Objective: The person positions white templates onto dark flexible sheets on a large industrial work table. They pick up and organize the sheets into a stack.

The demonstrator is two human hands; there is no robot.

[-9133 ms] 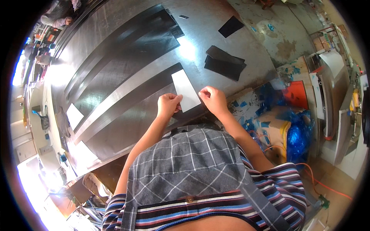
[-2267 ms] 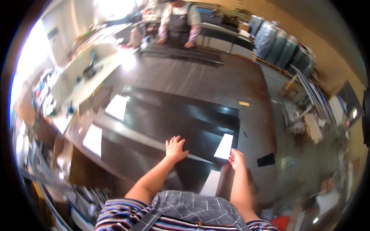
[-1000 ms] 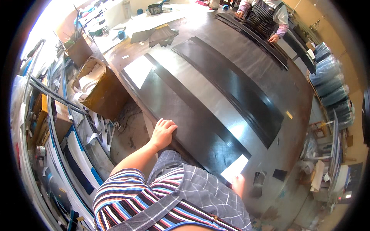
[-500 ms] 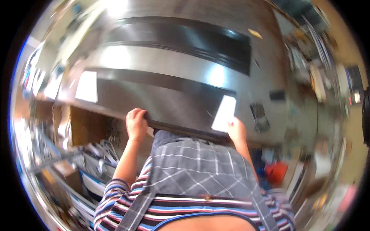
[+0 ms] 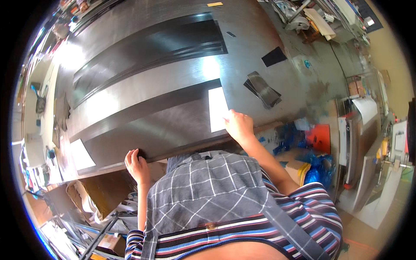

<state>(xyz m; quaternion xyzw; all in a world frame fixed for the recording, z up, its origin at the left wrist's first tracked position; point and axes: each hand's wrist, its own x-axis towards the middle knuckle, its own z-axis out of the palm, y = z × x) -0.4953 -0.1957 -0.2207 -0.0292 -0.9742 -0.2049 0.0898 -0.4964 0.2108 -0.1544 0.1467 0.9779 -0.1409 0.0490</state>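
Note:
A long dark flat sheet [image 5: 169, 117] lies along the near edge of the worktable. Across its right end rests a white rectangular sheet [image 5: 218, 109], its lower right edge pinched by the closed fingers of my right hand [image 5: 239, 126]. My left hand [image 5: 138, 166] is at the dark sheet's front edge, left of my body. Its fingers are curled, with something small and black at the fingertips, too hidden to name. Beyond the left hand, another white sheet [image 5: 81, 154] lies across the dark sheet's left end.
Farther back on the metal-topped table [image 5: 160, 71] lies a stack of long dark sheets [image 5: 151, 45]. To the right are short dark strips [image 5: 263, 89], a dark rectangular piece [image 5: 274, 56] and a yellow strip [image 5: 215, 4]. An orange-red object [image 5: 318, 138] and blue plastic [image 5: 318, 169] sit below the table's right side.
The view has turned, so the table appears tilted, and the picture is sharper. Both hands stay at the dark sheet's near edge, the right still pinching the white sheet.

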